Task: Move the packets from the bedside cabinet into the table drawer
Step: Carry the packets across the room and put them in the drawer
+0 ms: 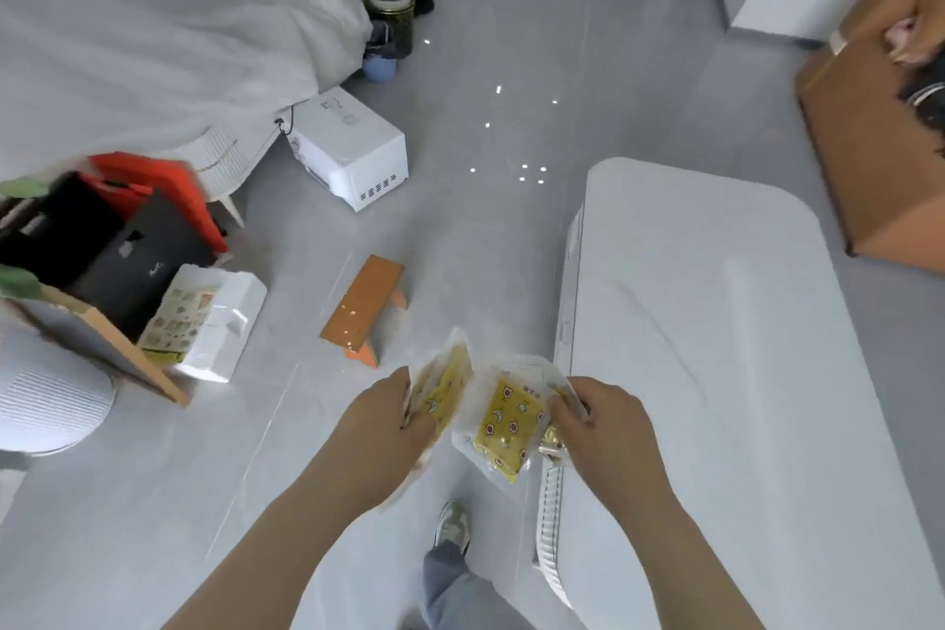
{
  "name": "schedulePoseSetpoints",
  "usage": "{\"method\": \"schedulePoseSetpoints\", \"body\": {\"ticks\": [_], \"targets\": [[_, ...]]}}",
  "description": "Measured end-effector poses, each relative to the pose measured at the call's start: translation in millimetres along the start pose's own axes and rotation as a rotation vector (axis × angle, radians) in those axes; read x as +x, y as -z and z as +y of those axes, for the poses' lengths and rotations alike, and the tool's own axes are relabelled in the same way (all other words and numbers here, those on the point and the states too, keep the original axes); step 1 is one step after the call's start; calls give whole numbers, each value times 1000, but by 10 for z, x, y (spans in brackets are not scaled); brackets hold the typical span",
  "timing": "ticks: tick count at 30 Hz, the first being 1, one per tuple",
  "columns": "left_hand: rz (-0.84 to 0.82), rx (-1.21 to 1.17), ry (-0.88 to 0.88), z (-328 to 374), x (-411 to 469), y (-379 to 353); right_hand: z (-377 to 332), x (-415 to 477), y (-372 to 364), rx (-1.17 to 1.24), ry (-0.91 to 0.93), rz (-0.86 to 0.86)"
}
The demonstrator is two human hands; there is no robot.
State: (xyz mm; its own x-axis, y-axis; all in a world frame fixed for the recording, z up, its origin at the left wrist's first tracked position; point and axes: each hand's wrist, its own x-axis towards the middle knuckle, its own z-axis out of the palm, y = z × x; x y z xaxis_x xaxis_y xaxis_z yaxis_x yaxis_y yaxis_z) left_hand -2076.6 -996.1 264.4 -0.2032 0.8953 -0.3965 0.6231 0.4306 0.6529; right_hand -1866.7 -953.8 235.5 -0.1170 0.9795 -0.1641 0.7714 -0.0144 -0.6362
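Both my hands are raised over the grey floor, each carrying packets. My left hand (381, 430) grips a clear packet with yellow patterned contents (444, 386), held almost edge-on. My right hand (608, 430) pinches a second clear packet with a yellow star-and-flower print (506, 425), and a gold-coloured packet (553, 440) shows under its fingers. The white table (716, 322) lies just to the right of my right hand, its ribbed front edge near my wrist. No open drawer or bedside cabinet is visible.
A small orange stool (365, 304) stands on the floor ahead. A white appliance (353, 154) lies further back on the left. Boxes and bags (117, 240) crowd the left side. A cardboard box (879, 159) sits at right. My foot (452, 524) is below.
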Motion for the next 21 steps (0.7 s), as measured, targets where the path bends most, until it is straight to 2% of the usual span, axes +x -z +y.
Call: {"method": "schedulePoseSetpoints", "body": {"ticks": [7,11,16,21], "targets": [[-88,106,-73,387,806,182,-35,661,157,56,-52,67],[-189,71,-111,604,1218,228,0,933,237,44,-124,113],[-156,65,-270,873,1799,291,8,1330,289,30,-243,160],[-300,230,-353,968,2695,450,-84,1783,288,77,-391,269]]}}
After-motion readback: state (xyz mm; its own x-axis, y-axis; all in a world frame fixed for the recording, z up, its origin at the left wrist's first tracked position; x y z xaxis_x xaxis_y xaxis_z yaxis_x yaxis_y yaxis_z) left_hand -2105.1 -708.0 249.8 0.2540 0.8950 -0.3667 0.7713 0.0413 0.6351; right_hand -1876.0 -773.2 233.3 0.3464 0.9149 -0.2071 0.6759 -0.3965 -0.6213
